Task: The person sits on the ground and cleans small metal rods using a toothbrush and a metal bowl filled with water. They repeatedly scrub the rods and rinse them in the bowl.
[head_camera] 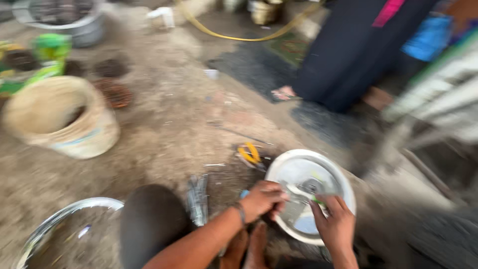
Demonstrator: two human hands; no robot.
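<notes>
Head view, blurred. Item: round metal lid (309, 189), lower centre-right of the frame, on the dirt floor (169, 129). Our left hand (263, 200) closes its fingers at the lid's near rim; our right hand (336, 225) pinches a small green piece (318, 201), probably at the lid's centre fitting. Step judged: working that fitting; next calls for a steady lid. Open floor lies upper left; a standing person's dark garment (348, 55) crowds upper right.

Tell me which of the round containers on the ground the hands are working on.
The shallow white round pan at lower right: both the left hand and right hand are on it. The tan bucket and grey tub stand far left, untouched.
</notes>
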